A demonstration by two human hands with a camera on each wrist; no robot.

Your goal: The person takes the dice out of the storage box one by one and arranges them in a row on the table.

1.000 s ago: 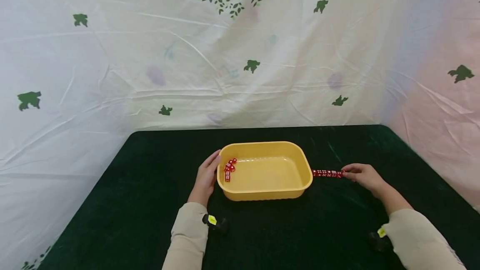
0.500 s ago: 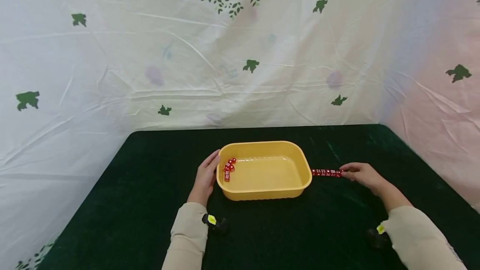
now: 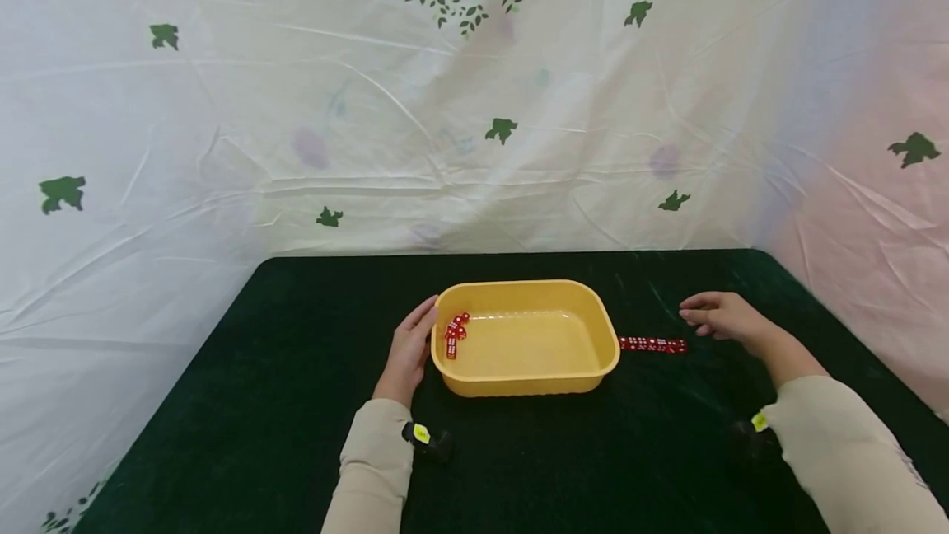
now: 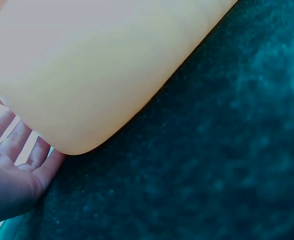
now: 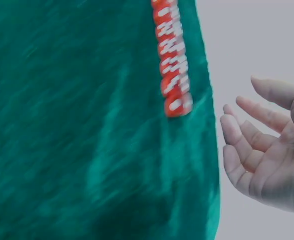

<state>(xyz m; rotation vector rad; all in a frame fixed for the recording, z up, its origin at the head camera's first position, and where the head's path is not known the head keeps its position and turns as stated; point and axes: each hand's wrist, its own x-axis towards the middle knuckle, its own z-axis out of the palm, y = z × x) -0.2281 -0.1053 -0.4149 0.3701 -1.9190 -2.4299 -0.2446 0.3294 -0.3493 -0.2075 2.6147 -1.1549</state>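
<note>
A yellow plastic tub [image 3: 526, 336] stands on the dark green table. Several red dice [image 3: 451, 346] with white pips lie inside it, by its left wall. My left hand [image 3: 404, 357] rests against the tub's left side; in the left wrist view its fingers [image 4: 37, 152] lie along the outer wall. Outside, a straight row of red dice [image 3: 652, 344] extends rightward from the tub's right side. My right hand [image 3: 730, 322] hovers just beyond the row's right end, holding nothing. The right wrist view shows its fingers [image 5: 246, 145] loosely bent, apart from the dice.
Dark green cloth [image 3: 519, 468] covers the table, whose far edge lies behind the tub. A pale curtain [image 3: 415, 105] with leaf prints hangs at the back and sides. A small black device [image 3: 427, 441] is strapped at my left wrist.
My right hand has let go of the die at the row's right end and lifted up and away from it. My left hand, the tub and the dice row stay in place.
</note>
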